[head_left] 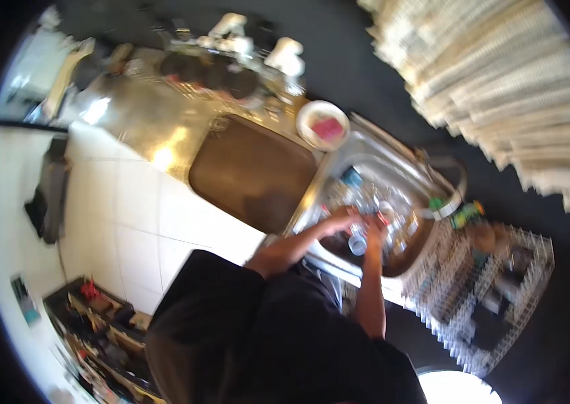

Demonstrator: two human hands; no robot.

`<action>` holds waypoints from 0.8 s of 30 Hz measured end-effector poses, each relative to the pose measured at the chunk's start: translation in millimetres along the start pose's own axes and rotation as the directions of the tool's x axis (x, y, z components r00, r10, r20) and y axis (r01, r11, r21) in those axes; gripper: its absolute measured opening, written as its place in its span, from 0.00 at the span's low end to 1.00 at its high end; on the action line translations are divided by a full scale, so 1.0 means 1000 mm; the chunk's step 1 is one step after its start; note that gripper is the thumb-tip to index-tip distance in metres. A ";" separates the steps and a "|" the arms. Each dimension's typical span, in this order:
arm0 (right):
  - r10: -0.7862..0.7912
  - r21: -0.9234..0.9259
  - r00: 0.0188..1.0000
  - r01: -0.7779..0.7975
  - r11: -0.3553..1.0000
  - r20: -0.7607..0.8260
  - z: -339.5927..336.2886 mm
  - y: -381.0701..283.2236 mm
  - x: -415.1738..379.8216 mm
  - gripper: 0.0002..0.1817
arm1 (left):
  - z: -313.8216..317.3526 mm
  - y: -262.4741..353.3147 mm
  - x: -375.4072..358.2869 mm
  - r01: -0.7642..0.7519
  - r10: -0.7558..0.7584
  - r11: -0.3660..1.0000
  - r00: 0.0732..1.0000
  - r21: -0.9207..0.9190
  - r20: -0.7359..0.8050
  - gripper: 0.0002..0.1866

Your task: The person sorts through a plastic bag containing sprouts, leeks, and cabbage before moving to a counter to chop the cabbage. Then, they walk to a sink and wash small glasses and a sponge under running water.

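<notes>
Close together over the right-hand sink basin (409, 261), my left hand (342, 219) and my right hand (374, 227) have their fingers curled in. A clear drinking glass (357, 244) shows just below them, its round end facing me; whether either hand grips it is blurred. Something small and red (384, 218) is at my right hand's fingers, too smeared to name. Several clear glasses (369, 195) crowd the basin beyond my hands, with a blue item (351, 177) among them.
A white bowl (312, 114) with a pink sponge (327, 128) sits behind the basin divider. To the left is a second basin (251, 172). The faucet (456, 195) curves in from the right, near a wire dish rack (534, 269) of dishes. Stacked pale cloth-like material (500, 81) fills the upper right.
</notes>
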State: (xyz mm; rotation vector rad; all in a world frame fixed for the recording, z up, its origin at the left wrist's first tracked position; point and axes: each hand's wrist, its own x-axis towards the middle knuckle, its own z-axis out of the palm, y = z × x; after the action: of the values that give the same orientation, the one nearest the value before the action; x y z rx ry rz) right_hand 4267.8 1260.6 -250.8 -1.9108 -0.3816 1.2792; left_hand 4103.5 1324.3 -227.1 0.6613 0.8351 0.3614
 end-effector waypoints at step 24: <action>-0.620 -0.502 0.651 0.749 0.431 0.439 0.233 -0.202 0.110 0.11 | -0.006 -0.034 -0.066 -0.236 0.239 0.971 0.927 0.044 -0.289 0.35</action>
State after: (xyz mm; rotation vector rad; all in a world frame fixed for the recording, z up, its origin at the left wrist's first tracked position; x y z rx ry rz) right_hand 4146.6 1562.7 -213.2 -1.7860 -1.7415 0.7643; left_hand 4059.3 1266.0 -215.6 0.7292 1.0409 0.6886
